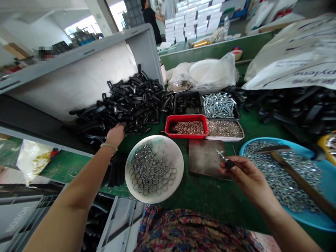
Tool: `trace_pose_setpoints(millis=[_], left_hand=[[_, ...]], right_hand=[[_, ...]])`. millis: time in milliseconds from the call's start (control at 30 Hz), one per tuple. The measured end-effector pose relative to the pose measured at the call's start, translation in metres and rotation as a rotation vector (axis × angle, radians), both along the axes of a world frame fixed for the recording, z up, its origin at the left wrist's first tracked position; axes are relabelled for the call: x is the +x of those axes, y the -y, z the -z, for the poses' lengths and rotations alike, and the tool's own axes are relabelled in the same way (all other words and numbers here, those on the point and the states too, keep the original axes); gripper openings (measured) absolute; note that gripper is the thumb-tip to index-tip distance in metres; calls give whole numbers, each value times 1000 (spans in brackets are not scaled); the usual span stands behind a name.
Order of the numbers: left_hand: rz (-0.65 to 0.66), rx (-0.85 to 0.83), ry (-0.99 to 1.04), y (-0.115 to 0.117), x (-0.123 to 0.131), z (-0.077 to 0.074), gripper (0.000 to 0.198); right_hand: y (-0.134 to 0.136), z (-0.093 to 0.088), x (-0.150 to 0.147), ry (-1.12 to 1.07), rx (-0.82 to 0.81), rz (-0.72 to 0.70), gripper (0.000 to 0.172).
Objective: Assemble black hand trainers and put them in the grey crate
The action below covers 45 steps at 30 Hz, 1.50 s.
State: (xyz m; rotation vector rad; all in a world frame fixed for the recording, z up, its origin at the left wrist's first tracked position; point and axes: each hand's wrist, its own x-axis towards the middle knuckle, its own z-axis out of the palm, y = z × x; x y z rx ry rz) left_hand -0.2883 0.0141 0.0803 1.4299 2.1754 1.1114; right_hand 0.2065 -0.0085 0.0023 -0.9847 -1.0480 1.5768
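Note:
My left hand (115, 134) reaches forward into a heap of black plastic handles (126, 103) that spills from a tipped grey crate (78, 73); its fingers are curled on one handle at the heap's near edge. My right hand (245, 175) hovers by a small metal plate (206, 159) and pinches a small assembly (225, 159), a black piece with a metal screw sticking out. Between my hands sits a white bowl (168, 147) of metal rings.
A red tray (187, 118) of small pins, a tray of bolts (219, 105), a tray of tiny parts (224, 128) and a black tray (187, 103) stand behind. A blue basin (322, 217) of washers with a hammer (296, 175) lies right. People stand far behind.

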Motion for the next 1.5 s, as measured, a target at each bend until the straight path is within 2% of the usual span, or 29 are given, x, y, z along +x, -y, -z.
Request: trace_pose_setpoints(millis=[67, 133, 200, 300, 367, 400, 467, 567, 667, 833, 933, 1033, 1200, 1367, 1500], left_hand=[[28, -35, 44, 2, 11, -7, 33], [98, -108, 169, 1, 27, -10, 46], [134, -102, 367, -3, 51, -11, 42], [52, 136, 673, -9, 102, -12, 26], [77, 225, 859, -9, 144, -16, 34], [139, 201, 958, -6, 166, -18, 45], [296, 23, 1123, 3, 209, -20, 57], [412, -237, 1245, 17, 261, -14, 47], [403, -301, 1286, 23, 293, -4, 39], [371, -298, 1242, 17, 316, 7, 47], [403, -289, 1127, 16, 317, 13, 50], [386, -290, 1072, 19, 313, 16, 50], [430, -321, 1200, 22, 315, 16, 44], [503, -456, 1250, 17, 317, 21, 41], [549, -539, 1166, 18, 314, 32, 38]], right_hand=[[0, -2, 1, -9, -3, -4, 26], [0, -4, -1, -13, -2, -15, 27], [0, -9, -5, 4, 19, -41, 26], [2, -18, -11, 103, 108, -86, 20], [5, -26, -11, 260, 224, -111, 18], [7, -30, -10, 366, 302, -122, 18], [12, -38, -6, 586, 470, -144, 23], [17, -47, -3, 763, 656, -126, 26], [20, -51, -2, 815, 786, -102, 27], [25, -44, 2, 1017, 1009, -129, 35], [27, -39, 8, 1118, 1045, -139, 39], [27, -35, 13, 1110, 996, -113, 39], [28, -34, 8, 963, 918, -93, 36], [36, -24, -4, 647, 617, 11, 26], [40, -16, 1, 726, 752, -137, 30]])
